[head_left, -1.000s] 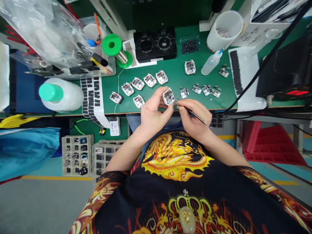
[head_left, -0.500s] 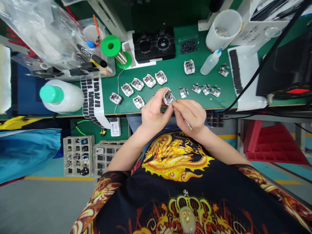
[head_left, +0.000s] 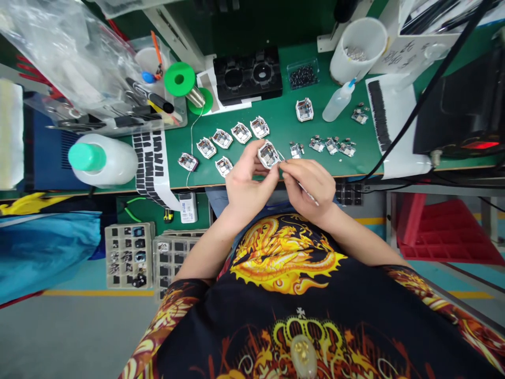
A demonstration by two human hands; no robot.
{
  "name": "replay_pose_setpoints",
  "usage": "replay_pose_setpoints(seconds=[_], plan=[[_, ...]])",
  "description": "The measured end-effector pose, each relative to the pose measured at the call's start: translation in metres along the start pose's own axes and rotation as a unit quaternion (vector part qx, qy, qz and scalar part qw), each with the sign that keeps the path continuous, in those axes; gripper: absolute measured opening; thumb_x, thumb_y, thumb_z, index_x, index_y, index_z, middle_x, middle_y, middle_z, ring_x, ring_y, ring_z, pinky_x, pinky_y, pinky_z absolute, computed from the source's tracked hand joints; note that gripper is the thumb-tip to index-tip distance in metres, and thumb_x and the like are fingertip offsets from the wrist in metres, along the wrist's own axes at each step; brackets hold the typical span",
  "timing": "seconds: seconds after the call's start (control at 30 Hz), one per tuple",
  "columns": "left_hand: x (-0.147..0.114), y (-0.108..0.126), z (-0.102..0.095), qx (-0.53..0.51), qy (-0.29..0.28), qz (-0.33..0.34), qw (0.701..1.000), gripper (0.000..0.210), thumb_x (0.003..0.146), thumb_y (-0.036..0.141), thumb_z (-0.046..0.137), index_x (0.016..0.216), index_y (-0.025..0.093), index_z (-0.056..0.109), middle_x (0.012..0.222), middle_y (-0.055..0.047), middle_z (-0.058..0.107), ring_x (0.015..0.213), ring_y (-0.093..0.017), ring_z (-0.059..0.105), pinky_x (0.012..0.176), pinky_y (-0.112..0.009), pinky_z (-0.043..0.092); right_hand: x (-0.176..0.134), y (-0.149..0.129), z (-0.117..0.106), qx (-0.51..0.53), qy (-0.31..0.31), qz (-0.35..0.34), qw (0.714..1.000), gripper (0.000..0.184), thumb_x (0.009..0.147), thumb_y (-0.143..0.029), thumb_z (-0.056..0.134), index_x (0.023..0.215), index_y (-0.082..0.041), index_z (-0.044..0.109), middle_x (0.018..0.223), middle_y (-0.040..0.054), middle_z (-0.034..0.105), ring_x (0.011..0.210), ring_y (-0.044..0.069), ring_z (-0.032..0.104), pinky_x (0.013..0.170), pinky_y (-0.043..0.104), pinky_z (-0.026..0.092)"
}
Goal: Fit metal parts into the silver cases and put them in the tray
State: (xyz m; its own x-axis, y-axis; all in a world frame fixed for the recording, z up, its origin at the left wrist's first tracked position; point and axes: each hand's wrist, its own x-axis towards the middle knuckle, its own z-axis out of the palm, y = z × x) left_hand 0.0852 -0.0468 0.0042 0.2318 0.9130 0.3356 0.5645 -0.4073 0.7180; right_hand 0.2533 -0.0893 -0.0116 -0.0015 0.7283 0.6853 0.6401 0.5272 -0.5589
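Observation:
My left hand point(head_left: 248, 184) is closed on a white watch case point(head_left: 269, 155), gripping its edges between thumb and fingers. The case's open side faces up and shows a circuit board and small parts. Pinched in my right hand point(head_left: 310, 184) is a slim metal tool point(head_left: 309, 193), its thin tip close to the case's right edge; whether the tip touches is too small to tell. Several similar watch cases point(head_left: 222, 138) lie to the left on the green bench point(head_left: 244, 155). Loose small circuit boards point(head_left: 332, 145) lie beyond my right hand, and one more case point(head_left: 304, 109) sits farther back.
A green solder spool point(head_left: 180, 79), a black fixture point(head_left: 248, 76) and a tray of tiny black parts point(head_left: 303, 75) stand behind. A squeeze bottle point(head_left: 338, 102) and white cup point(head_left: 358, 50) are back right; a large capped bottle point(head_left: 103, 160) is left. A black cable point(head_left: 418, 113) crosses the right.
The watch case has shifted slightly left and turned, so its inside faces up more. My right hand has changed the tool's angle, and a small gap shows between my hands.

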Motion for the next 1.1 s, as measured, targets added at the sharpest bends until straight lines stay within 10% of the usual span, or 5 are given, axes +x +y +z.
replay_pose_setpoints(seconds=[0.2,0.5,1.1], plan=[[-0.004,-0.002,0.009,-0.061,0.031,-0.027,0.997,0.051,0.107,0.036,0.063,0.156,0.027,0.047,0.114,-0.003,0.077,0.090,-0.014,0.078,0.083,-0.029,0.069,0.008,-0.008,0.001,0.053,0.036,0.076,0.995,0.018,0.109,-0.023,0.063,0.121,-0.027,0.077,0.112,0.0042,0.085,0.104,0.020,0.082,0.095,0.041,0.068],[-0.004,-0.009,0.006,0.077,0.053,0.050,0.994,0.047,0.103,0.034,0.067,0.148,0.023,0.056,0.122,-0.006,0.080,0.089,-0.018,0.081,0.088,-0.034,0.070,-0.007,0.006,0.011,-0.072,0.025,-0.050,0.996,0.036,0.103,-0.016,0.069,0.137,-0.028,0.071,0.121,0.0064,0.083,0.106,0.023,0.080,0.092,0.041,0.066],[-0.004,-0.010,0.009,-0.023,0.007,0.011,1.000,0.061,0.108,0.030,0.061,0.165,0.028,0.041,0.119,-0.005,0.081,0.095,-0.015,0.081,0.084,-0.027,0.069,-0.010,0.014,0.004,-0.066,-0.018,-0.085,0.994,0.041,0.107,-0.020,0.061,0.145,-0.033,0.068,0.134,0.0059,0.078,0.123,0.025,0.075,0.101,0.043,0.065]])
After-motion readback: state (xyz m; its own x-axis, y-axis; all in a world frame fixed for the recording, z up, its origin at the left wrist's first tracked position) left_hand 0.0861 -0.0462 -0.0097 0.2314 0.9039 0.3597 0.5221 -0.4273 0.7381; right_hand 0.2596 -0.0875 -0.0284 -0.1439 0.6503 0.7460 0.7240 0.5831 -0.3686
